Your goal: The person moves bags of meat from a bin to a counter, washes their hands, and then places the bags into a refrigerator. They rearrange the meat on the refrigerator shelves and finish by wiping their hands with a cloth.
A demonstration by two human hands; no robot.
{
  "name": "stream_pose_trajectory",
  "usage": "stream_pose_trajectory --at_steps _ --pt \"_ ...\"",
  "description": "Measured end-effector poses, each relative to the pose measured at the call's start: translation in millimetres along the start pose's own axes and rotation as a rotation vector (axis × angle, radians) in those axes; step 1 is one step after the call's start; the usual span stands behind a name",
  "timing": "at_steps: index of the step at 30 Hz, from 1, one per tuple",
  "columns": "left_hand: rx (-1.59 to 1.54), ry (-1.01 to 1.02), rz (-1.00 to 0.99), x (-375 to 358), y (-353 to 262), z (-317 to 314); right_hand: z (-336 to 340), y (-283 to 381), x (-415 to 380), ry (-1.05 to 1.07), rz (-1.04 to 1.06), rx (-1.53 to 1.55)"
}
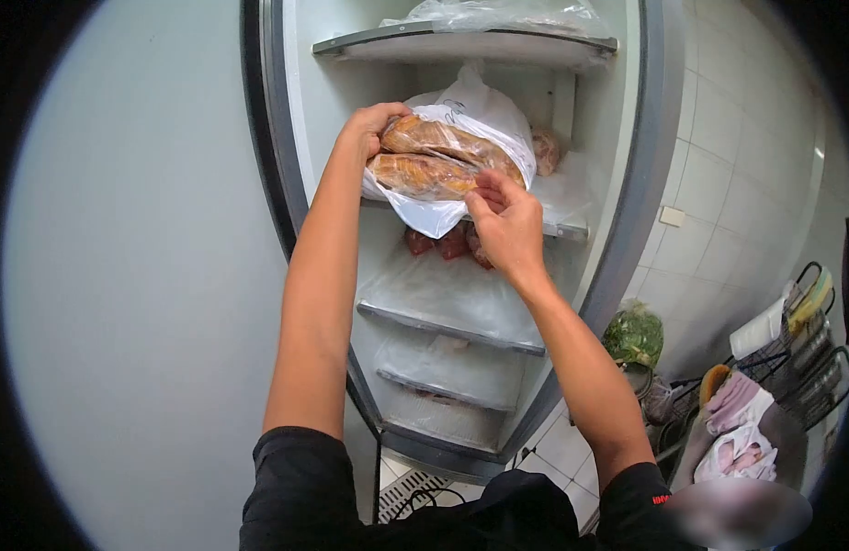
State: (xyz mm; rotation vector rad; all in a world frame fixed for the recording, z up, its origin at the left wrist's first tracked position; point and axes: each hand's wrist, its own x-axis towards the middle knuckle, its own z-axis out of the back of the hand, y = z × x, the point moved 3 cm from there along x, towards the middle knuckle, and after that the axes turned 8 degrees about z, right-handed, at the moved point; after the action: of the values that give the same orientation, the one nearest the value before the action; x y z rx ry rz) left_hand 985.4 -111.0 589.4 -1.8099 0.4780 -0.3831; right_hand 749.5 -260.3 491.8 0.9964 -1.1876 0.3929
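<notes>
A white plastic bag (pixel 427 217) rests on a fridge shelf, its mouth turned toward me. In it lie two long golden-brown pieces of food (pixel 423 173) in clear plastic; their exact kind is hard to make out. My left hand (pixel 374 127) is closed round the upper left end of the package, some fingers hidden behind it. At the lower right, my right hand (pixel 505 213) pinches the clear plastic between thumb and fingers. Just below hang several dark red bagged items (pixel 452 243), partly covered by the shelf above.
The tall fridge stands open, its door (pixel 149 230) at left. An upper shelf (pixel 466 46) holds plastic-wrapped goods; lower shelves (pixel 452 329) carry frost or plastic. To the right are a bag of greens (pixel 634 335), a wire rack (pixel 764 363) and cloths (pixel 739 404).
</notes>
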Motion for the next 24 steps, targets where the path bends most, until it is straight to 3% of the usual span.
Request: stream_pose_trajectory --at_steps 5,7,9,13,16,18,21,24 --pt "-0.145 -0.054 -0.175 -40.0 -13.8 -31.1 6.4 -26.7 1.6 -0.088 -0.226 0.204" --pt "-0.138 -0.045 -0.298 -52.4 -18.2 -40.9 14.2 -13.2 2.7 -0.104 -0.387 0.483" --pt "-0.142 -0.165 -0.37 -84.3 -7.6 -54.3 20.7 6.0 -2.4 -0.108 -0.497 0.776" --pt "-0.178 -0.229 -0.502 -138.8 18.4 -74.8 7.5 23.2 2.6 -0.152 -0.696 1.087" --pt "-0.264 -0.177 -0.569 -181.8 53.3 -89.3 -4.1 44.7 -1.7 -0.013 -0.659 1.206" --pt "-0.182 -0.12 -0.588 -214.1 87.2 -95.3 -3.6 56.5 -14.5 -0.059 -0.705 1.234" --pt "-0.176 -0.193 -0.657 -233.5 121.8 -86.1 1.3 67.4 -26.5 -0.158 -0.717 1.167" --pt "-0.457 -0.219 -0.528 -235.2 142.1 -88.2 7.8 42.7 -48.1 -0.211 -0.664 1.093"
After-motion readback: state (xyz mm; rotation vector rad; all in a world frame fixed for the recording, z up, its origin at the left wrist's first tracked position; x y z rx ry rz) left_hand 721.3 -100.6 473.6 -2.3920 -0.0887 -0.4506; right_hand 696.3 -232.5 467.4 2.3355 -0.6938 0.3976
